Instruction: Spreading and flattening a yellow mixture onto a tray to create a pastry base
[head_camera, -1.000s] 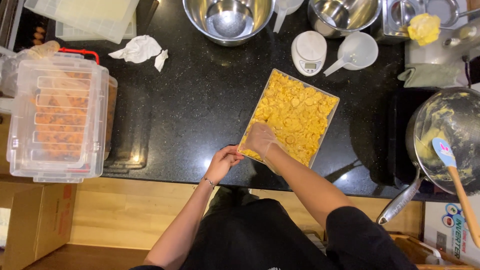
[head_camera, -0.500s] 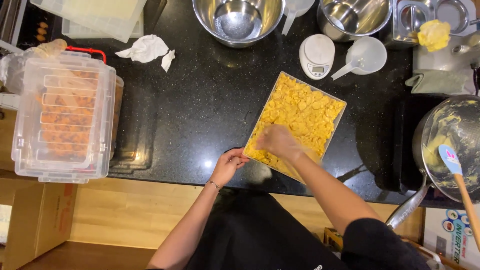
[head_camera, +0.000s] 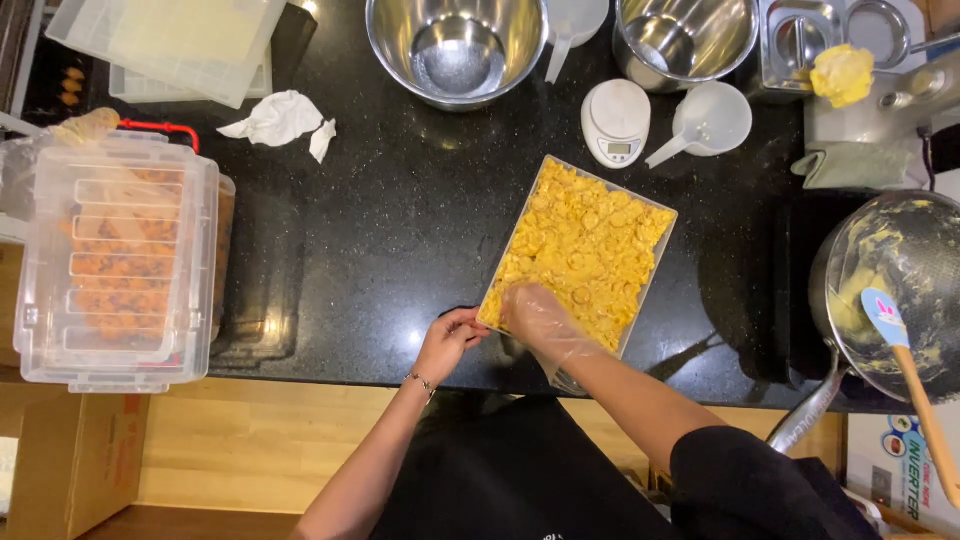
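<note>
Left hand (head_camera: 447, 343) pinches near corner of tray (head_camera: 662, 222), grip closed on rim; hold it steady. Gloved right hand (head_camera: 537, 317) flat on yellow mix (head_camera: 585, 245), grip open, empty; press evenly. Tray sits near tabletop (head_camera: 400, 230) edge. Open room left; scale (head_camera: 615, 122) beyond.

Glossy black stone counter (head_camera: 400, 230), shiny steel bowl (head_camera: 457, 45), clear plastic box (head_camera: 115, 260).

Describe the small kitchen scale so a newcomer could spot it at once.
Start at the rectangular tray of yellow food mid-counter. Just beyond its far corner sits the kitchen scale, between the big steel bowl and a translucent measuring scoop. It alone is white, rounded, with a small display.
</note>
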